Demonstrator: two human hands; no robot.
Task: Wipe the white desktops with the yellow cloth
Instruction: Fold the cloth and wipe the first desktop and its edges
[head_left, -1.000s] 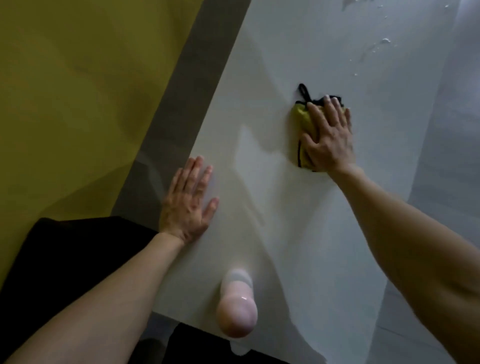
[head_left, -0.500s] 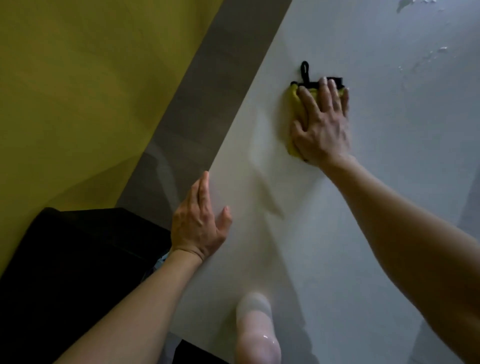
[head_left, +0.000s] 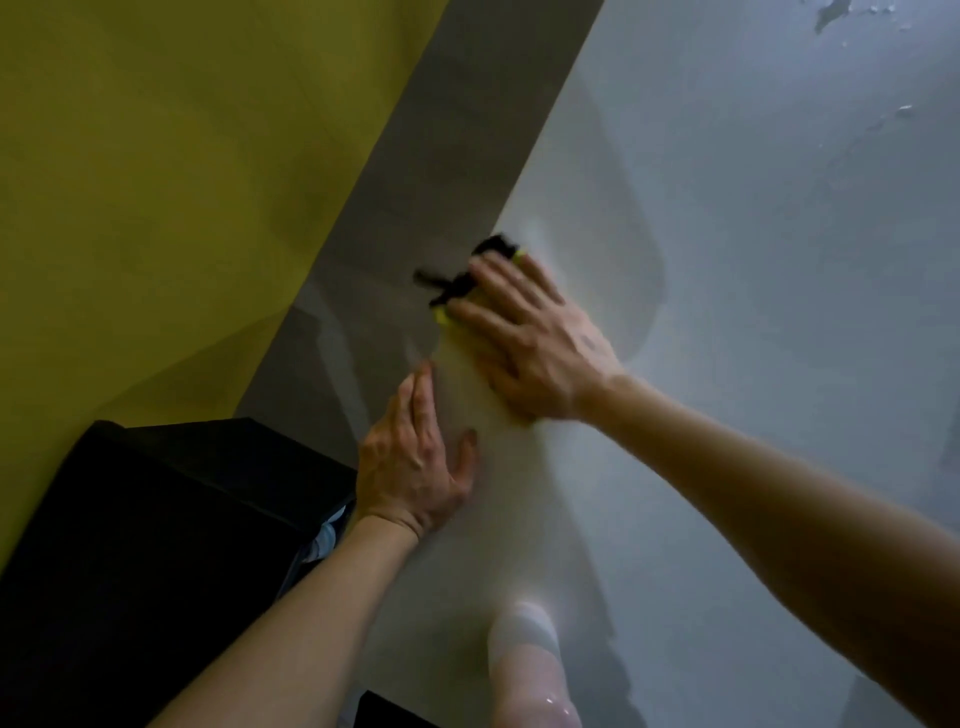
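1. At the left edge of the white desktop, the yellow cloth is pressed flat under the right hand, whose fingers are stretched out straight.
2. Just nearer along this edge, the left hand is laid flat with straight fingers; nothing is held by it.

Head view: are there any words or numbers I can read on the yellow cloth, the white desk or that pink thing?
None: no word, number, label or sign can be read anywhere in this view.
The yellow cloth under the right hand is blurred, and no tag with print shows on it.
The white desktop is plain.
The pale pink object at the near edge shows no print.
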